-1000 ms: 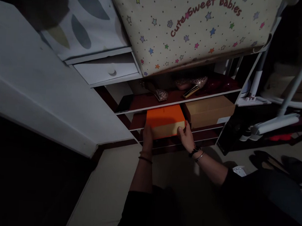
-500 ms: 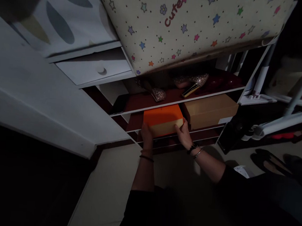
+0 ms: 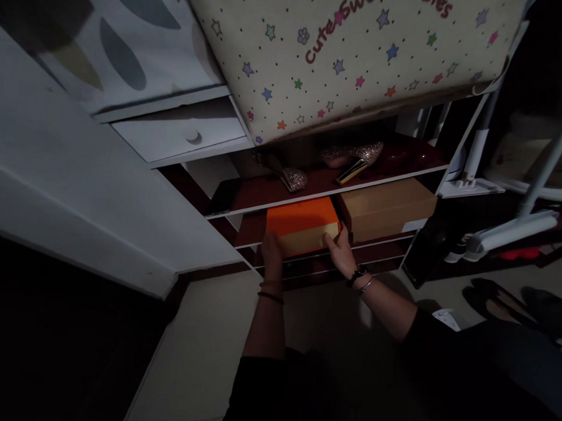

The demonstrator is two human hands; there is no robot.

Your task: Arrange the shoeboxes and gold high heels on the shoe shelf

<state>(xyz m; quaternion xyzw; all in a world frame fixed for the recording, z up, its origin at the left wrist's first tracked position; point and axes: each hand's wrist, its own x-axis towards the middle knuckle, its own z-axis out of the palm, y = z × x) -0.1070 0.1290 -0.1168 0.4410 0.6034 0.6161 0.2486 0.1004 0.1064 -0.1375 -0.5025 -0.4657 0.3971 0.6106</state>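
An orange box [image 3: 302, 216] with a yellowish front face lies on a lower shelf of the dark red shoe rack [image 3: 247, 224]. My left hand [image 3: 272, 250] grips the box's left front corner, its fingers partly hidden behind the side. On the right front corner, my right hand [image 3: 341, 247] holds on with the thumb over the front face. Directly to the right of it sits a brown cardboard box [image 3: 388, 209] with a white label. Glittery high-heeled shoes [image 3: 357, 161] stand on the shelf above.
A cream star-print cover [image 3: 343, 70] hangs over the upper rack. At the left is a white drawer [image 3: 182, 132] beside the wall [image 3: 99, 196]. A white pole with a flat head [image 3: 513, 233] leans at the right, and dark shoes [image 3: 495, 300] rest on the floor.
The view has shifted slightly, showing more of the printed cover's lettering. Both hands keep their hold on the orange box, which stays in nearly the same place on the shelf.
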